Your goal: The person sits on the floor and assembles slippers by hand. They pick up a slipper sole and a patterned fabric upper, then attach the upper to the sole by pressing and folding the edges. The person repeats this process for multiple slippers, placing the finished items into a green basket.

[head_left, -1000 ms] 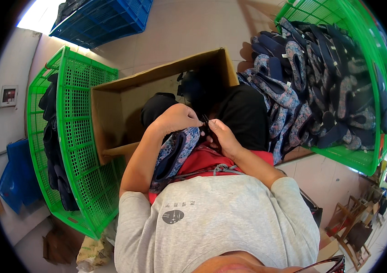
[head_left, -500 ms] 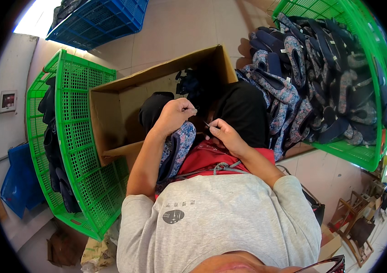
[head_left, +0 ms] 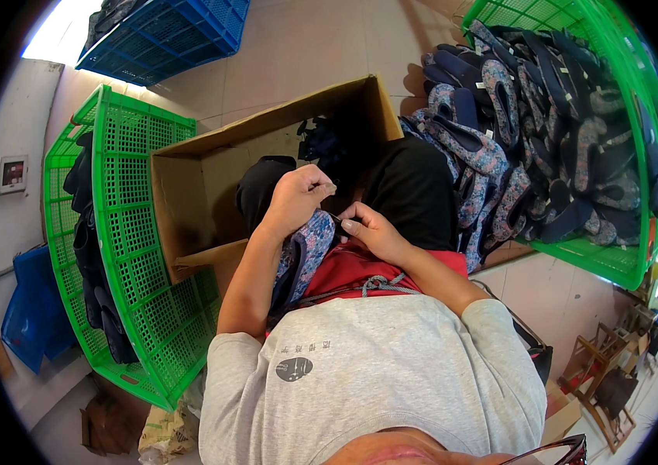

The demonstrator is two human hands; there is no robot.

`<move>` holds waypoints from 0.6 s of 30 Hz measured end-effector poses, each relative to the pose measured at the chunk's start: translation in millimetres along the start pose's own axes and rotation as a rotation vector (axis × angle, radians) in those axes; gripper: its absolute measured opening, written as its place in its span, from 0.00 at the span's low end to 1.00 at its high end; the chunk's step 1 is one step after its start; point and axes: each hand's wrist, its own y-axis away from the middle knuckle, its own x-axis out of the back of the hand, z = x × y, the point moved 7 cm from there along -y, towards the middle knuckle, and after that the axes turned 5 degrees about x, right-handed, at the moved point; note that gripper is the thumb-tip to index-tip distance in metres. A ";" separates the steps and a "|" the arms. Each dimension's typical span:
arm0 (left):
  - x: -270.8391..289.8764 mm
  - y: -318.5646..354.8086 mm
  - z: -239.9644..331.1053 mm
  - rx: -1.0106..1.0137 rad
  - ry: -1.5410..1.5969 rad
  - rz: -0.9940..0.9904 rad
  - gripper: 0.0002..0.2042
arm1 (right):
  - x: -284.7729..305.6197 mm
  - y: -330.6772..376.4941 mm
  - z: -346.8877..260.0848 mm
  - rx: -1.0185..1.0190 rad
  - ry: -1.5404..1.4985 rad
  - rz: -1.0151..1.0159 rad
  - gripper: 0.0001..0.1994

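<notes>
A slipper-like shoe with a blue-and-pink floral print [head_left: 315, 242] and dark lining lies on my lap against the red cloth, beneath my left wrist. My left hand [head_left: 295, 198] is closed just above it, thumb and finger pinched together; what they hold is too small to make out. Beside the shoe's tip, my right hand [head_left: 376, 231] pinches a thin, needle-like tool [head_left: 336, 218] pointing toward the shoe. Its lower fingers are partly hidden.
An open cardboard box [head_left: 178, 182] with dark pieces inside stands before my knees. A green crate [head_left: 139, 194] is at left, and another green crate [head_left: 631, 267] full of similar shoes at right. A blue crate [head_left: 174, 39] stands at far left.
My right hand has moved left with the thin tool, up to the shoe's tip. My left hand has risen very slightly.
</notes>
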 end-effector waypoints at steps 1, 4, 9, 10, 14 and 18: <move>0.2 0.4 0.3 0.008 0.008 0.005 0.02 | -0.3 0.4 0.3 -0.007 -0.001 0.003 0.08; -0.1 0.6 0.7 -0.002 0.009 0.011 0.03 | 1.1 -0.4 4.8 0.004 0.000 0.005 0.08; 1.8 1.9 5.1 -0.099 -0.051 0.058 0.04 | 2.3 -2.3 8.5 0.049 -0.009 0.016 0.08; 2.2 2.1 6.9 -0.125 -0.060 0.066 0.04 | 2.4 -3.0 9.9 0.060 -0.015 0.024 0.08; 2.3 3.4 6.3 -0.059 -0.024 0.050 0.04 | 1.6 -3.2 9.5 0.069 -0.035 0.028 0.08; 2.7 3.5 7.5 -0.081 -0.040 0.062 0.04 | 5.5 -4.3 13.3 0.092 0.005 0.023 0.08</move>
